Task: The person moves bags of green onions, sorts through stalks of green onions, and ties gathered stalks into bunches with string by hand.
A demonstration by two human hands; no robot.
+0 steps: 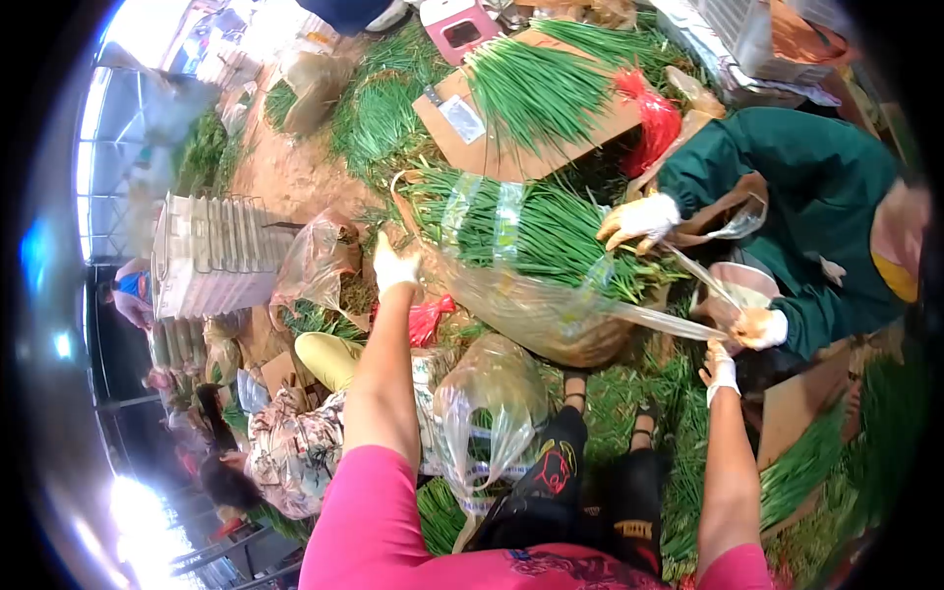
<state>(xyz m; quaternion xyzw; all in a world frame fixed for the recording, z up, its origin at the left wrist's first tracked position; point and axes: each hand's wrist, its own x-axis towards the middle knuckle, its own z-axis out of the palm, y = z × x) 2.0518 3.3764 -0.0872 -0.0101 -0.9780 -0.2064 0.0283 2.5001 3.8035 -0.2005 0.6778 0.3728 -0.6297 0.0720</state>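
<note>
A large clear plastic bag (536,305) packed with long green stalks, which look like chives or scallions (551,231), lies in front of me. My left hand (397,265), in a whitish glove, is at the bag's left end and closed on its edge, one digit pointing up. At the right, my right hand (721,369), also gloved, pinches the stretched plastic. A co-worker's gloved hand (762,327) grips the same stretch beside it. The co-worker's other gloved hand (639,221) rests on the stalks. Clear tape strips (507,221) cross the bundle.
Behind the bag, more stalks (536,93) lie on a cardboard sheet (462,147) beside a red bag (654,123). Stacked white crates (216,256) stand at the left. A filled clear bag (492,393) is by my legs. A person in a floral top (295,447) is lower left.
</note>
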